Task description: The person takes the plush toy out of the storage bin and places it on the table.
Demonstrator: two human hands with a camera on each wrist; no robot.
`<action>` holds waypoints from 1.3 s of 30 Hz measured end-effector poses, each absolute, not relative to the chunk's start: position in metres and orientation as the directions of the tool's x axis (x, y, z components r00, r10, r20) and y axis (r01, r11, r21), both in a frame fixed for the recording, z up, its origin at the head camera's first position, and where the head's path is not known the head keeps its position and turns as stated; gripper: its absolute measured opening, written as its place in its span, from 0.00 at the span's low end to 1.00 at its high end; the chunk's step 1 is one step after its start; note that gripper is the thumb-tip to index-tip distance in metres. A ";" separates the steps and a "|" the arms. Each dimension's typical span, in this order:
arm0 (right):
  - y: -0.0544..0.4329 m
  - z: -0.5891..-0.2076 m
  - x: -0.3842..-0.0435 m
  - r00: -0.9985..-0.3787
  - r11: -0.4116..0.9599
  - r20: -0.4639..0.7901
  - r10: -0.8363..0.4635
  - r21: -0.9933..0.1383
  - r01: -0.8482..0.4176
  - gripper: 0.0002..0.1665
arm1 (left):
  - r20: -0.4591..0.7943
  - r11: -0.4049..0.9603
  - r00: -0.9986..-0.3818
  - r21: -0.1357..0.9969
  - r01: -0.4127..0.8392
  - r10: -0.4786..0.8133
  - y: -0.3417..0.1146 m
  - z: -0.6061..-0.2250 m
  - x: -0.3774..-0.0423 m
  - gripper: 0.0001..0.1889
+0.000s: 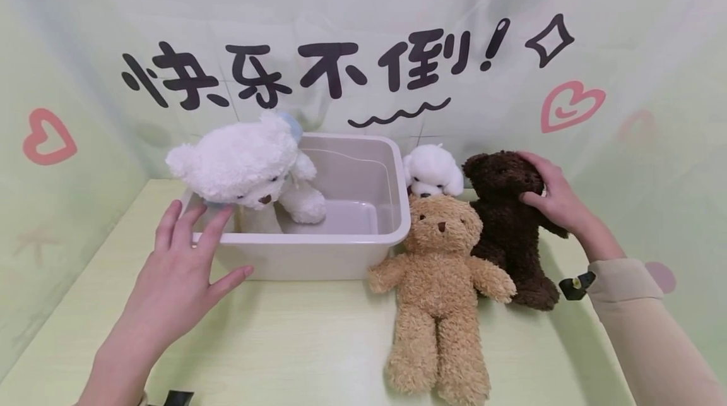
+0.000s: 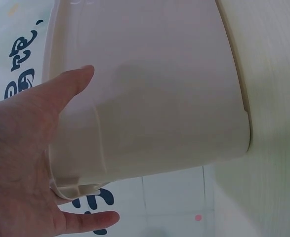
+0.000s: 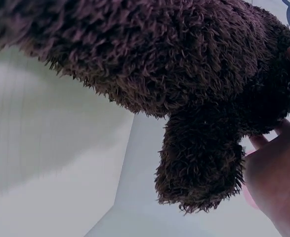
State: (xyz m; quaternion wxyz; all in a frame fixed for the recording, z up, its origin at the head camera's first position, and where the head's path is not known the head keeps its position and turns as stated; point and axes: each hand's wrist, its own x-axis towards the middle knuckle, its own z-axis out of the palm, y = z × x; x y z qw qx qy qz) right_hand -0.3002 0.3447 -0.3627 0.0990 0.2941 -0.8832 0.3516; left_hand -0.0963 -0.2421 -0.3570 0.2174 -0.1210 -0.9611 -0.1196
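Observation:
A white teddy bear point(image 1: 238, 160) sits in the left part of a grey plastic bin point(image 1: 295, 261), its head above the rim. My left hand point(image 1: 182, 273) is at the bin's front left rim, fingers spread and fingertips close to the bear's chin; the left wrist view shows the thumb against the bin's wall point(image 2: 164, 98). At the right, my right hand point(image 1: 553, 194) grips the head of a dark brown teddy bear point(image 1: 508, 229) from its side, thumb in front and fingers behind. In the right wrist view the dark bear's arm point(image 3: 201, 163) hangs below the hand.
A light brown teddy bear point(image 1: 440, 292) lies face up in front of the dark one, beside the bin. Behind it a white plush dog point(image 1: 434, 169) leans by the bin's right end. A printed cloth backdrop point(image 1: 318, 21) closes off the back of the pale table point(image 1: 284, 336).

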 end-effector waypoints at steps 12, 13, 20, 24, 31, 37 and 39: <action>0.342 -0.355 -0.293 -0.866 0.593 0.358 -0.350 -0.631 -0.500 0.47 | 0.471 0.937 -0.861 0.174 0.303 0.191 -0.243 -0.358 -0.098 0.55; 0.342 -0.354 -0.292 -0.865 0.592 0.360 -0.350 -0.630 -0.502 0.47 | 0.472 0.937 -0.860 0.174 0.303 0.191 -0.242 -0.358 -0.098 0.55; 0.337 -0.339 -0.292 -0.838 0.590 0.397 -0.375 -0.594 -0.546 0.46 | 0.466 0.940 -0.863 0.160 0.301 0.197 -0.243 -0.357 -0.097 0.50; 0.326 -0.323 -0.292 -0.808 0.600 0.424 -0.410 -0.542 -0.589 0.46 | 0.473 0.938 -0.857 0.155 0.311 0.206 -0.244 -0.359 -0.098 0.50; 0.273 -0.298 -0.297 -0.675 0.543 0.493 -0.549 -0.404 -0.737 0.49 | 0.491 0.935 -0.847 0.157 0.318 0.205 -0.242 -0.360 -0.100 0.55; 0.212 -0.290 -0.299 -0.483 0.419 0.551 -0.680 -0.248 -0.873 0.49 | 0.503 0.936 -0.841 0.157 0.315 0.199 -0.241 -0.360 -0.098 0.56; 0.192 -0.284 -0.296 -0.427 0.390 0.562 -0.708 -0.193 -0.900 0.49 | 0.506 0.937 -0.839 0.153 0.315 0.200 -0.241 -0.360 -0.098 0.56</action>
